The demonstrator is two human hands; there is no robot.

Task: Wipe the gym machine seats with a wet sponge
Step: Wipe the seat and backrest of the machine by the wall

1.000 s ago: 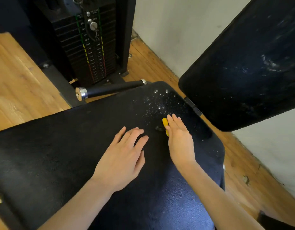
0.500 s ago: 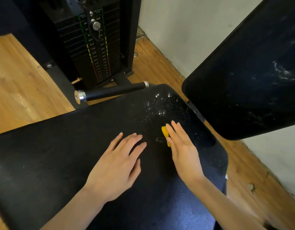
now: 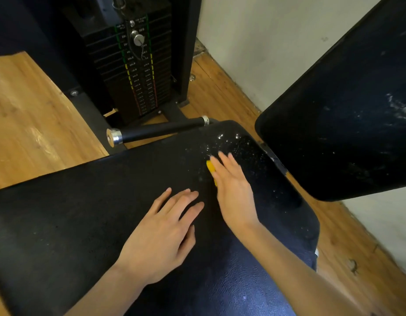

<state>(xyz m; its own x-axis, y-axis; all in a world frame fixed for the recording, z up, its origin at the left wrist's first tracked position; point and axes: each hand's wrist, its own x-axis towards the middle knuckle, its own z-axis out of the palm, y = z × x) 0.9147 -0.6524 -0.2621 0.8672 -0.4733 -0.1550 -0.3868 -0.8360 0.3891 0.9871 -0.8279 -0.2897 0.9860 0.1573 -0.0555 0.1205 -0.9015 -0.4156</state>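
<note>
Two hands on the seat (image 3: 72,224), both flat. Right hand (image 3: 234,192) presses a yellow sponge (image 3: 210,166) onto the black pad near the far right corner of the seat, fingers straight and together, not curled round it; only a thin yellow strip shows past the thumb-side edge of the hand, the rest is hidden under the palm. Sponge long axis seems to run along the fingers, toward the far edge, but too little of it shows to be sure. Left hand (image 3: 161,233) rests palm down just beside the right, nearer the middle of the seat, fingers straight and slightly spread, holding nothing, apart from the sponge. White droplets or suds (image 3: 222,142) lie just beyond the right fingertips (image 3: 222,157), toward the far right corner, so the wet patch is straight ahead of the sponge and the right hand is plainly the nearer one. Judgement: the coming stroke pushes forward along the finger line into that patch, or sweeps left across the dry-looking part of the seat. Backrest pad (image 3: 346,110) stands tilted just beyond the right edge, some pale smears on it. Handle bar (image 3: 158,131) sticks out at the far edge, weight stack (image 3: 138,69) behind it.
</note>
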